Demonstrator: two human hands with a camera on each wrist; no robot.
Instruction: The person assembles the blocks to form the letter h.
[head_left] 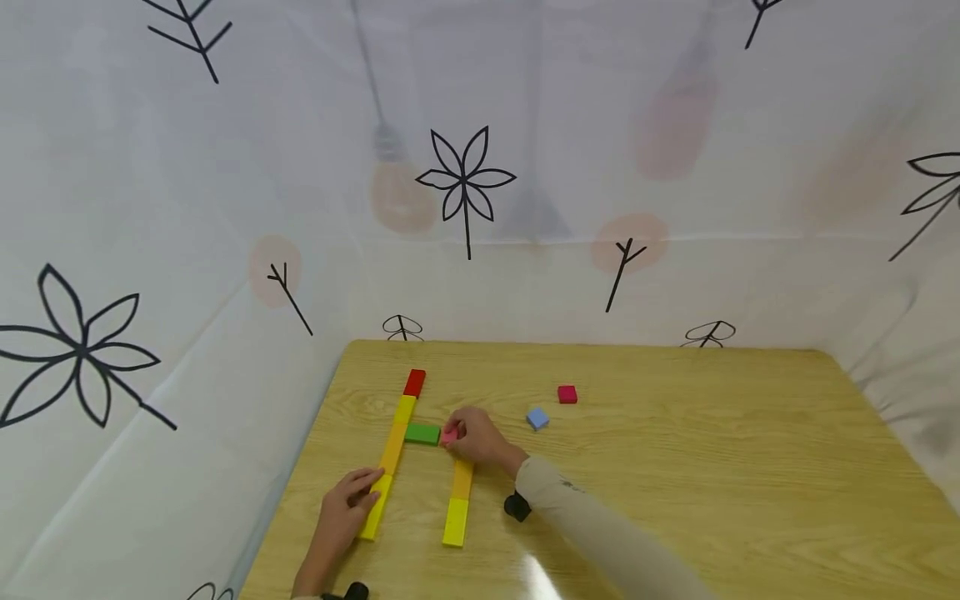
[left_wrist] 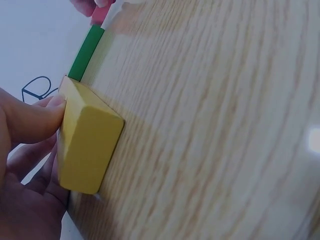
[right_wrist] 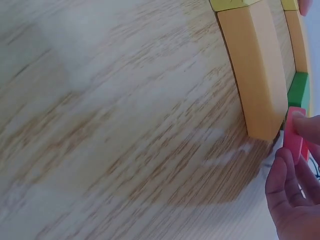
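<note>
My right hand pinches a small pink block between thumb and fingers. The block is at the right end of a green block, just beyond an orange block. My left hand rests its thumb and fingertips on the near yellow block of the left row. Farther along that row lie an orange block, another yellow block and a red block. The green block juts rightward from the row. A yellow block ends the shorter right row nearest me.
A blue block and a dark pink block lie loose right of my right hand. The wooden table meets a white patterned cloth at the back and sides.
</note>
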